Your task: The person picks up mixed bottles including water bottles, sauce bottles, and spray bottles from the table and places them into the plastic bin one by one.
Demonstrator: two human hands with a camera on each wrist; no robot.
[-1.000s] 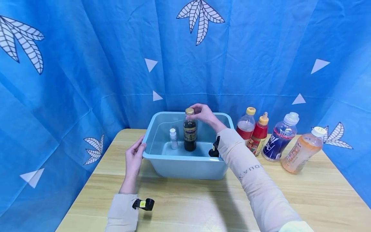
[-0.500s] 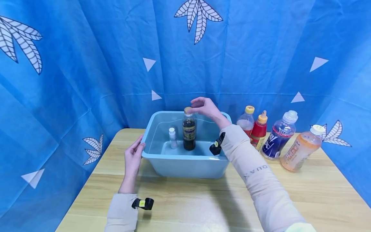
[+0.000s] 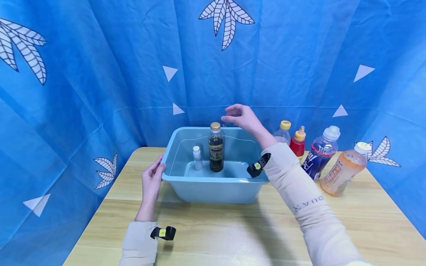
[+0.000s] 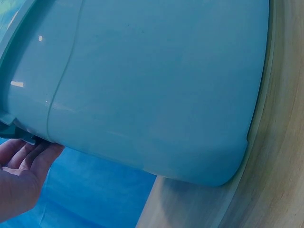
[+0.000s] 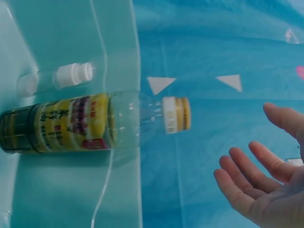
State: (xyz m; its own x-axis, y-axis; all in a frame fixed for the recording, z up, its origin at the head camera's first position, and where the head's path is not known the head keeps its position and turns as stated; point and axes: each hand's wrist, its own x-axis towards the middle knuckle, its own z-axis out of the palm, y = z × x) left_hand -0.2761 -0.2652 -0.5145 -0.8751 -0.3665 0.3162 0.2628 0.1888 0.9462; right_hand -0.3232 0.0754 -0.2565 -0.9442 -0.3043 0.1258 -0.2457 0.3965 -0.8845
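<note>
Inside the light-blue plastic tub [image 3: 213,192], a clear bottle of dark liquid [image 3: 216,151] with a gold cap and yellow label stands upright. A small white-capped clear bottle [image 3: 198,159] is to its left. My left hand [image 3: 153,181] grips the tub's left rim; in the left wrist view its fingers [image 4: 45,156] bend up beneath the rim. Above the tub's back rim, my right hand [image 3: 243,116] is apart from the gold cap, fingers loosely spread and holding nothing. The right wrist view shows a gap between this hand [image 5: 266,175] and the bottle's cap.
Right of the tub stand a yellow-capped bottle [image 3: 283,133], a red squeeze bottle [image 3: 297,144], a purple-labelled bottle [image 3: 319,155] and an orange drink bottle [image 3: 346,170]. My right sleeve partly hides the first ones. A blue curtain [image 3: 213,81] hangs behind the wooden table [image 3: 206,229].
My right hand has let go of the dark-liquid bottle's neck and risen up and to the right. The bottle stays standing in the tub. My left hand keeps its hold on the rim.
</note>
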